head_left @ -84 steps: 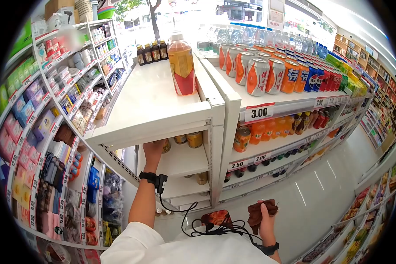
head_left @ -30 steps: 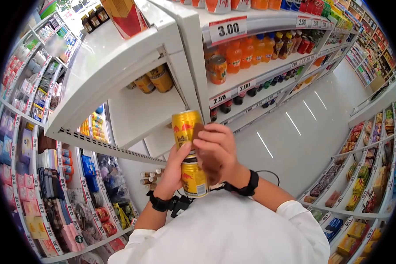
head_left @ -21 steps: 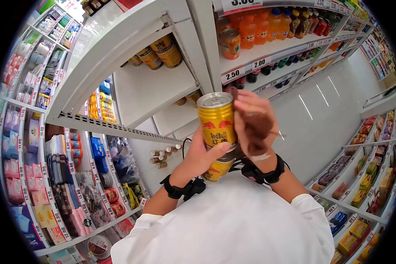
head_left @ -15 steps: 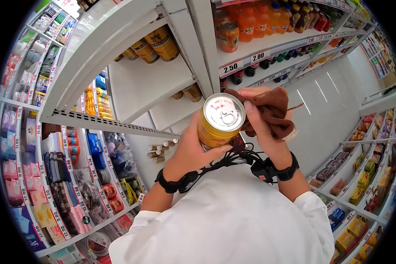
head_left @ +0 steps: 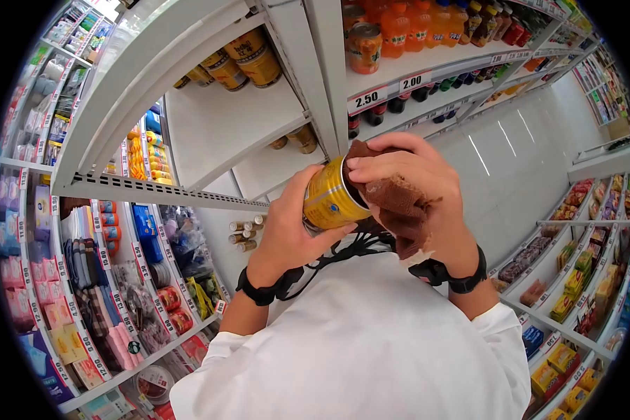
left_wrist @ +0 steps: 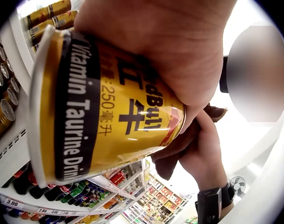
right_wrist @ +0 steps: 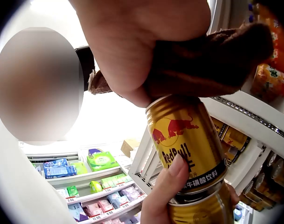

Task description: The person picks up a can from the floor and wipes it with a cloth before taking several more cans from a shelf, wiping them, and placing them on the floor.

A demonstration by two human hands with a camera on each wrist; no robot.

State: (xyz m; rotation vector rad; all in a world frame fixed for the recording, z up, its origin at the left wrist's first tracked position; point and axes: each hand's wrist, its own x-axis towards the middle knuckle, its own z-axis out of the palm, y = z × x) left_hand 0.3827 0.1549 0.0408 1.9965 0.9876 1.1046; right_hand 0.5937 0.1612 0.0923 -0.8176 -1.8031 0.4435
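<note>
Fuzzy cloth [head_left: 399, 201], clutched in R hand [head_left: 437, 185], now atop cyl. can [head_left: 331, 197] L hand [head_left: 288, 225] grips.

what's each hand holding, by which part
The left hand grips two stacked gold cans round their sides, near the join; the right hand holds a brown cloth by its bunched folds.

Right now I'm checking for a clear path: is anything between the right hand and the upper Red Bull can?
Yes, the brown cloth, bunched between the right hand and the top of the upper can; nothing else visible.
</note>
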